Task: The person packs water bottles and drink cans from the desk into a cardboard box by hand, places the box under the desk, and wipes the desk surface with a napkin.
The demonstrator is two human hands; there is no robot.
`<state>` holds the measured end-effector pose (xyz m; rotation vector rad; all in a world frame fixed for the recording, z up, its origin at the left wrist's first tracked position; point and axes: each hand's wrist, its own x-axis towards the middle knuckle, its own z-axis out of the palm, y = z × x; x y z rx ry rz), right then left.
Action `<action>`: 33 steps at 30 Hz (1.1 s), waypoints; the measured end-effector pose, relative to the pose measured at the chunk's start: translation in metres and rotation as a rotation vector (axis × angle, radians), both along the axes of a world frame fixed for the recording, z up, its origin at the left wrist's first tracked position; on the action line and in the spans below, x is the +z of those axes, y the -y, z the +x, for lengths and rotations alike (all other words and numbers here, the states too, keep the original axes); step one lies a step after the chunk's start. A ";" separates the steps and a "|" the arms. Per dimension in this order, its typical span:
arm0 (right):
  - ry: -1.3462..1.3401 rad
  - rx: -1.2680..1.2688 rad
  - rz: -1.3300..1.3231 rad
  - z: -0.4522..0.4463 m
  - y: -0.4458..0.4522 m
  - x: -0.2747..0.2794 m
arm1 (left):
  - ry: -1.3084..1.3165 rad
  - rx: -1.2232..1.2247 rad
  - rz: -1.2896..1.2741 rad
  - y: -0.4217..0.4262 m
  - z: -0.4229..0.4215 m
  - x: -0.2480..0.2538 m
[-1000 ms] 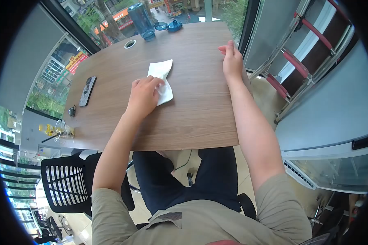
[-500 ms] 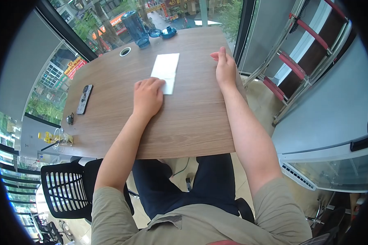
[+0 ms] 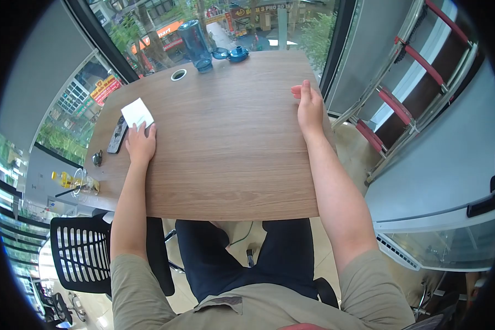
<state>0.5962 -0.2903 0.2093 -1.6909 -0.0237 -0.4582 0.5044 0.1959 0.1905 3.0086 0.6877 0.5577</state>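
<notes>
My left hand [image 3: 141, 145] lies palm down on the left part of the table, its fingers spread and their tips on the near edge of a folded white paper [image 3: 138, 112]. The paper partly covers the top end of a dark phone [image 3: 117, 137] beside it. Near the table's right edge rests my right hand [image 3: 311, 113], turned on its side, with nothing in it and its fingers stretched out.
On the wooden table [image 3: 231, 148] a blue bottle [image 3: 196, 47] stands at the back with its blue lid [image 3: 237, 54] beside it. Small dark earbuds case [image 3: 97, 158] and a plastic cup [image 3: 87, 184] are at the left. A ladder [image 3: 396, 104] leans at the right.
My left hand has moved left across the table, and the white paper has gone with it from the middle to beside the phone. My right hand remains near the right edge.
</notes>
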 end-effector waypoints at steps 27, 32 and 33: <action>0.022 -0.015 -0.015 0.013 0.005 -0.016 | 0.016 -0.569 0.042 0.025 -0.011 0.025; 0.011 -0.014 -0.008 0.009 0.003 -0.012 | -0.144 -0.494 0.037 0.031 -0.020 0.022; 0.013 -0.017 0.000 0.008 0.002 -0.011 | -0.167 -0.525 0.034 0.039 -0.025 0.024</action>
